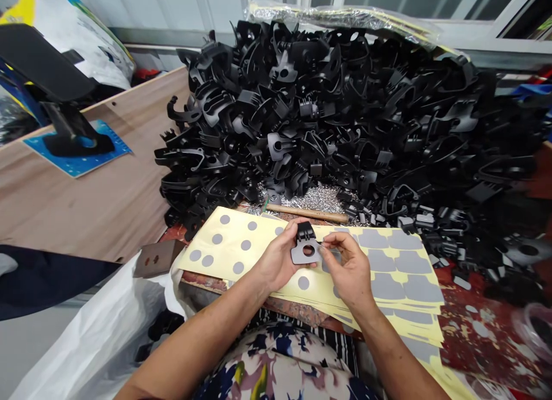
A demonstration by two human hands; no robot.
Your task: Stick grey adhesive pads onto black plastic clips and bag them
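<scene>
As a person in floral clothing [276, 365] works over a red bench [459, 316], the left hand [276, 259] grasps a black clip [301, 256] with a grey face, above yellow sheets [228, 245] of grey shapes. At its right edge, the right hand's thumb and forefinger [330, 256] meet; I cannot tell whether they pinch anything. Beyond, a wooden-handled tool [306, 212] lies before silvery pins [323, 197] and a towering heap of black parts [345, 118].

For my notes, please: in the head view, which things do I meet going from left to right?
Blue sheet, brown block, left hand, grey-faced black plastic part, right hand, clear round container.
</scene>
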